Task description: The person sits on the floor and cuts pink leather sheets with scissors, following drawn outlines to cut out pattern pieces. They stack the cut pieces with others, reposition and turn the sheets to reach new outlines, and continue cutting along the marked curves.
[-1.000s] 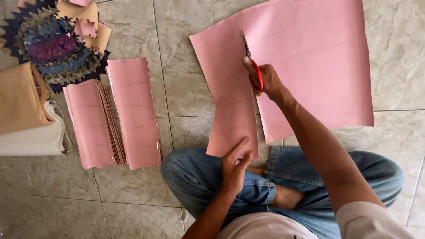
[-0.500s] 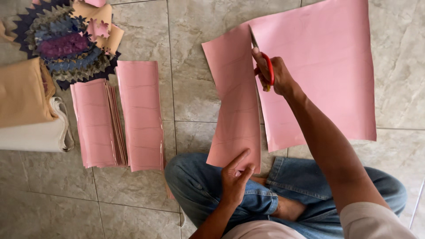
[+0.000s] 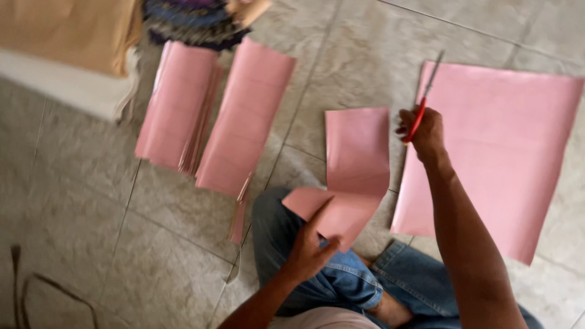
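The right hand [image 3: 425,131], right of centre, has its fingers closed through the red handles of the scissors [image 3: 423,100]; the thin metal blades point up and away, toward the top edge of the big sheet [image 3: 506,158]. That sheet is smooth, matte pink paper, roughly square, lying flat on the floor [image 3: 109,244] at the right of the frame, just beside the hand.

The left hand [image 3: 308,250], low in the centre, pinches the near end of a cut strip [image 3: 353,167] between thumb and fingers. The strip is a long pink rectangle; its far half lies flat on the tiles, its near half curls up and over the jeans [image 3: 341,280] of the person's folded legs.

In the upper left of centre lie two piles of strips [image 3: 213,113] of the same pink paper, side by side and slightly fanned, edges showing thin layers. Above them is a heap of dark, jagged-edged fabric pieces [image 3: 195,21]. At the upper left corner sits folded tan cloth [image 3: 67,30] on a white fold. The floor is glossy grey-beige stone tile with thin grout lines.
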`<state>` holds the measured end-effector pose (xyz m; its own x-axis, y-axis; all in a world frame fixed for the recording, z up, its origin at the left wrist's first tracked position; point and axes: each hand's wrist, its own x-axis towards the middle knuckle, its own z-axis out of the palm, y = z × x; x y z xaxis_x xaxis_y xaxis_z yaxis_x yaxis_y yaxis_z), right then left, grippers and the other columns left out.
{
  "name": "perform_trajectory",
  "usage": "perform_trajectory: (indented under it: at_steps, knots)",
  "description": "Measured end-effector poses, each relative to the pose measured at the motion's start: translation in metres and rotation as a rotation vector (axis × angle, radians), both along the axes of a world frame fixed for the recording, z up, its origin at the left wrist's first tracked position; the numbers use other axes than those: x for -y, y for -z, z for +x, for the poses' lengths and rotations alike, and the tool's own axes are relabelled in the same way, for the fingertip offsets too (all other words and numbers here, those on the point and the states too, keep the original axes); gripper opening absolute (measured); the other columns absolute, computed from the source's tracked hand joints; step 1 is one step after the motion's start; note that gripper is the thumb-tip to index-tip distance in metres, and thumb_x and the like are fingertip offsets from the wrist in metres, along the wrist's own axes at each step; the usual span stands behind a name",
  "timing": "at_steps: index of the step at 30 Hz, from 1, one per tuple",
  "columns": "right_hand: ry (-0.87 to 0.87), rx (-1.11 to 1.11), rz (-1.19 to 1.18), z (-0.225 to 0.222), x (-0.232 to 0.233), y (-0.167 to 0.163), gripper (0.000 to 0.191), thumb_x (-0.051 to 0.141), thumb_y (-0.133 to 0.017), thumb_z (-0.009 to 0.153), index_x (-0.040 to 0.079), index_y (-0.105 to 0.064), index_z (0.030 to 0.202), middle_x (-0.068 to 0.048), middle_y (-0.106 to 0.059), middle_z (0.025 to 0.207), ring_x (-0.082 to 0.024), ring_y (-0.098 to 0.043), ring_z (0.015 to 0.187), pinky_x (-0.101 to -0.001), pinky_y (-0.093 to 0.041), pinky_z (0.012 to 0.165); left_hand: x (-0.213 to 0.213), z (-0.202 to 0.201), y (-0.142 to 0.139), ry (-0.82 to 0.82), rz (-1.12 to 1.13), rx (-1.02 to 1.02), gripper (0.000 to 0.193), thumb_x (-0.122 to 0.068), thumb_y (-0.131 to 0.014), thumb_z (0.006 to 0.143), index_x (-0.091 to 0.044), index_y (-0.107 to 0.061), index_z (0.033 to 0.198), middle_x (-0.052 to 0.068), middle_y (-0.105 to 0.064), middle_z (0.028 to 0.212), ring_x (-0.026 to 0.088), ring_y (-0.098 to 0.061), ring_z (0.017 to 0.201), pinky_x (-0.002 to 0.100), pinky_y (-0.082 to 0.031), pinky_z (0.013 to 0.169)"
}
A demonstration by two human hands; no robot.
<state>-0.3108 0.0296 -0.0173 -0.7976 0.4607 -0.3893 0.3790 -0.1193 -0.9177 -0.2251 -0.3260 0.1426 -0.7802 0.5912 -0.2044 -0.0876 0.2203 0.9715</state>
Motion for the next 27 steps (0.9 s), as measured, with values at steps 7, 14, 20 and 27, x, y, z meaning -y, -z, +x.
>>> perform_trajectory:
  at_steps: [7, 14, 20, 27]
  knots:
    - [-0.309, 0.357, 1.192, 0.077, 0.087, 0.008, 0.069, 0.070, -0.070, 0.093, 0.003, -0.060, 0.078, -0.021, -0.065, 0.072, -0.044, -0.067, 0.070, -0.0546, -0.055, 0.065, 0.036, -0.017, -0.008, -0.255, 0.122, 0.075, 0.047, -0.011, -0.064, 0.103, 0.000, -0.056, 0.148, 0.016, -0.062, 0.148, 0.019, -0.058, 0.136, 0.032, -0.051, 0.107]
    - [-0.202, 0.266, -0.113, 0.115, 0.184, -0.066, 0.035, 0.035, -0.062, 0.100, 0.002, -0.072, 0.095, -0.006, -0.068, 0.080, -0.015, -0.059, 0.070, -0.0347, -0.049, 0.058, 0.047, -0.017, -0.047, -0.108, 0.321, 0.249, 0.049, -0.010, -0.063, 0.101, -0.003, -0.053, 0.148, 0.011, -0.060, 0.148, 0.015, -0.058, 0.131, 0.031, -0.053, 0.104]
    - [-0.415, -0.256, 1.043, -0.011, 0.179, -0.122, 0.014, 0.016, -0.073, 0.104, 0.009, -0.067, 0.094, -0.007, -0.057, 0.077, -0.017, -0.056, 0.072, -0.0311, -0.043, 0.061, 0.093, -0.055, -0.074, -0.107, 0.377, -0.029, 0.037, -0.009, -0.059, 0.106, -0.004, -0.063, 0.143, 0.011, -0.069, 0.141, 0.015, -0.063, 0.126, 0.033, -0.055, 0.105]
    - [-0.027, -0.391, 0.015, -0.081, 0.186, -0.175, 0.027, 0.029, -0.068, 0.105, 0.005, -0.056, 0.098, -0.016, -0.075, 0.106, -0.020, -0.076, 0.086, -0.0278, -0.054, 0.060, 0.151, -0.153, 0.000, -0.585, 0.262, -0.168, 0.040, 0.000, -0.060, 0.095, -0.001, -0.065, 0.135, 0.011, -0.067, 0.137, 0.015, -0.064, 0.118, 0.028, -0.055, 0.096]
